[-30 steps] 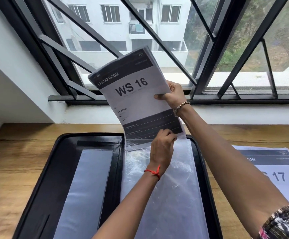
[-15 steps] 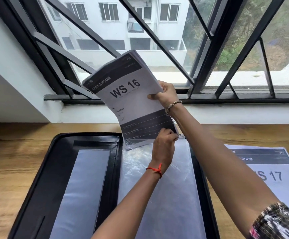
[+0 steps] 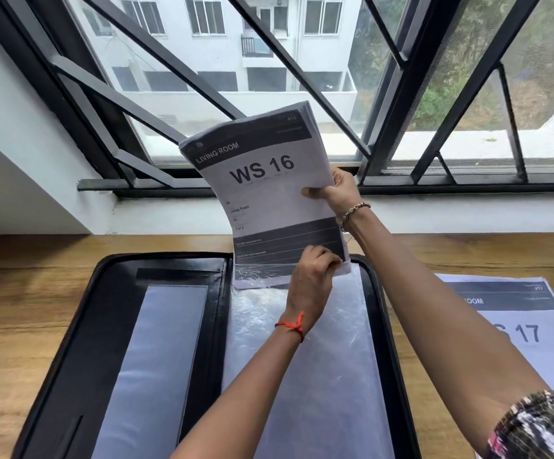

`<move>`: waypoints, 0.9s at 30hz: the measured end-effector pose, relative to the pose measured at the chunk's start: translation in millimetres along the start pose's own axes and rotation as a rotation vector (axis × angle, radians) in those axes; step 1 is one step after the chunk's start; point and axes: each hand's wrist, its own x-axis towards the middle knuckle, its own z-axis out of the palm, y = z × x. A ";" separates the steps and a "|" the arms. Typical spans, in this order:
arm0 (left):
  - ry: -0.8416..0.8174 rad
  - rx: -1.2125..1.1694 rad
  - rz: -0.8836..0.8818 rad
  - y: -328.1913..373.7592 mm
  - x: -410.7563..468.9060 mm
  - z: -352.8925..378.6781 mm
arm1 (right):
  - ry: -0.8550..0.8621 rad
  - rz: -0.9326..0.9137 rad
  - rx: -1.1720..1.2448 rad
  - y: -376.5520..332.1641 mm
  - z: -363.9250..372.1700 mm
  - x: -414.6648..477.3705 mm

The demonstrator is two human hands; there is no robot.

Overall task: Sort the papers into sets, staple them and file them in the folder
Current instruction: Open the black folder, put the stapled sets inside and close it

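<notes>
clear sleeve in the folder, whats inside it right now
The bottom edge of the WS 16 set sits inside the mouth of the clear sleeve, showing through the plastic, where the left hand pinches it open. Glare and the left forearm hide whether anything lies deeper inside.

WS 16 set [image 3: 269,193] in right hand [image 3: 338,193], left hand [image 3: 312,279] at folder sleeve [image 3: 318,376]

Facing a wide window [image 3: 398,111] crossed by black slanting bars [image 3: 169,59]. Looking out on a white apartment block [image 3: 216,38] and green trees [image 3: 451,94] to its right. Looking down at a wooden tabletop [image 3: 20,309] butting against a white wall [image 3: 10,160]. Getting soft, even daylight.
</notes>
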 end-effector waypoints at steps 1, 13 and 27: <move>0.002 -0.012 -0.015 0.8 0.5 0.4 | -0.008 -0.002 0.007 0.0 -0.6 -0.8; -0.045 -0.013 0.009 3.5 -3.5 12.3 | 0.002 0.144 -0.019 25.9 -21.3 -17.3; -0.011 -0.072 -0.077 11.8 4.2 10.1 | 0.049 0.177 -0.019 28.2 -17.6 -24.6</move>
